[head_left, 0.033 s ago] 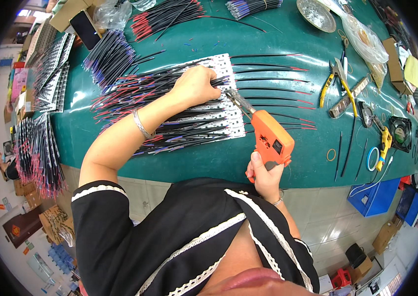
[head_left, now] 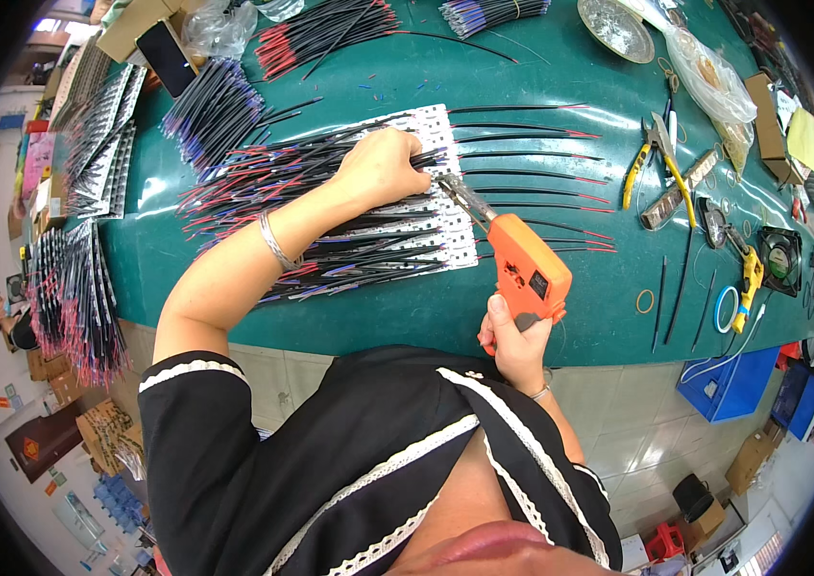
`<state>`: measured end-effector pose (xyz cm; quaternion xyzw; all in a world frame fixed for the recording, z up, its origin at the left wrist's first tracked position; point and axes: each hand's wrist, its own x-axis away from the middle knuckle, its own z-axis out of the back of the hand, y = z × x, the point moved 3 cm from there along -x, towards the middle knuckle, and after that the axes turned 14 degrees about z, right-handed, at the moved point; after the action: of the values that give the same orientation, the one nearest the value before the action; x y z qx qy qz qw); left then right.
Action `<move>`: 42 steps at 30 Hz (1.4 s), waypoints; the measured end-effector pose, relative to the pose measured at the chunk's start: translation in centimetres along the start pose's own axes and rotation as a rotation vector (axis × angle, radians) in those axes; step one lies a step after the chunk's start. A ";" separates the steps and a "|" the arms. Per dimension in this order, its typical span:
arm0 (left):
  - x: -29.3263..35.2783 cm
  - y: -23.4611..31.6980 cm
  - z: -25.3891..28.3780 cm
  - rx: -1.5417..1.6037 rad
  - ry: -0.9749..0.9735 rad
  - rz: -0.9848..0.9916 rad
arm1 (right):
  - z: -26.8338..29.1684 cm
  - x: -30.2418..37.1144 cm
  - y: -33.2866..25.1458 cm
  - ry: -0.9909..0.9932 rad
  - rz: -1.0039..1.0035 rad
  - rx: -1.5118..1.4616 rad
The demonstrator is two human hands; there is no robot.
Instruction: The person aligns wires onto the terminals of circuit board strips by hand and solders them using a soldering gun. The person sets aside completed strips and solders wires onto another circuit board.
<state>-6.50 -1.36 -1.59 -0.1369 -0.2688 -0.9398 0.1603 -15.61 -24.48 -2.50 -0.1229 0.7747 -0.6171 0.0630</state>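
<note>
My right hand (head_left: 519, 341) grips an orange soldering gun (head_left: 529, 264) by its handle, the thumb on its back. The gun's metal tip reaches left and up to a white panel of small circuit boards (head_left: 460, 240) lying on the bench. Beside that tip, my left hand (head_left: 383, 168) rests over the panel, thumb and forefinger pinched on a wire whose gripped end is mostly hidden. Many black wires with red and blue ends (head_left: 263, 182) spread left from the panel. Several separate black wires with red ends (head_left: 532, 173) stick out to its right.
Wire bundles (head_left: 210, 110) and a phone (head_left: 166, 58) lie at the back left of the green bench (head_left: 484, 326). Hanging over its left edge are more wired panels (head_left: 90, 298). At right are pliers (head_left: 661, 154), a yellow-handled tool (head_left: 751, 283), a fan (head_left: 779, 259) and a metal dish (head_left: 616, 29).
</note>
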 end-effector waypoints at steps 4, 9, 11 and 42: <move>0.3 0.4 0.1 -0.046 0.008 0.024 | -0.2 -0.1 0.0 0.012 -0.028 -0.007; 0.9 0.2 -0.2 -0.045 0.060 0.026 | -0.5 -0.3 -0.4 0.006 -0.019 0.014; 1.1 0.4 -0.2 -0.030 0.077 0.021 | -0.5 -0.3 -0.6 0.001 -0.014 0.033; 1.6 -1.3 1.2 0.194 -0.011 -0.145 | 2.2 -2.2 -2.7 0.054 0.080 -0.108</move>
<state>-8.21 -0.04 -0.62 -0.1063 -0.3685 -0.9178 0.1028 -12.68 -26.52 -0.52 -0.0782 0.8125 -0.5746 0.0599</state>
